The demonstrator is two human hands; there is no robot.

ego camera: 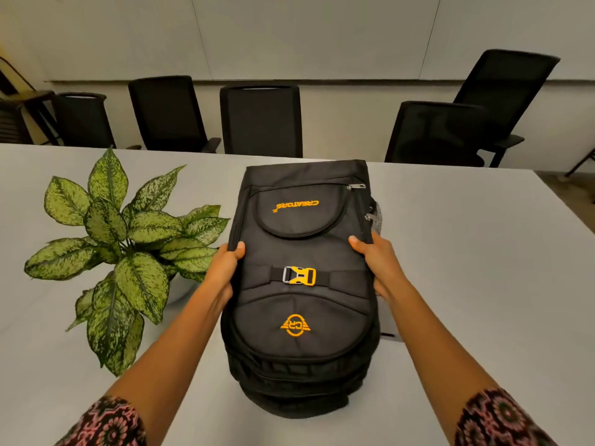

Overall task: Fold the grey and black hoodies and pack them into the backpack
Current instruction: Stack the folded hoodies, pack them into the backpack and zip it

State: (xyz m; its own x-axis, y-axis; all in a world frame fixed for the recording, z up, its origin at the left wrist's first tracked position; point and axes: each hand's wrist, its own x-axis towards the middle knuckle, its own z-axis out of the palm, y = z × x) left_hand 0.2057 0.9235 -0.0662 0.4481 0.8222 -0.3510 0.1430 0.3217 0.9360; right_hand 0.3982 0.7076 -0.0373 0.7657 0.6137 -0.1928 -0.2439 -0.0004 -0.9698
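Backpack (299, 284), black with orange lettering, lies front-face up on the grey bench (467, 252), its length running away from the person and its lettering upside down to the camera. Both hands grip it at mid-length, one on each side edge. The left hand (225, 268) has its thumb laid on the top face and its fingers curled round the left edge, out of sight beneath. The right hand (376, 262) mirrors it on the right edge, thumb on top and fingers wrapped behind the side. An orange and grey buckle (299, 275) sits fastened on the strap between the two hands. A leafy potted plant (122, 246) stands just beside the left hand, its leaves close to the wrist. Black chairs (260, 120) line the far side of the bench.
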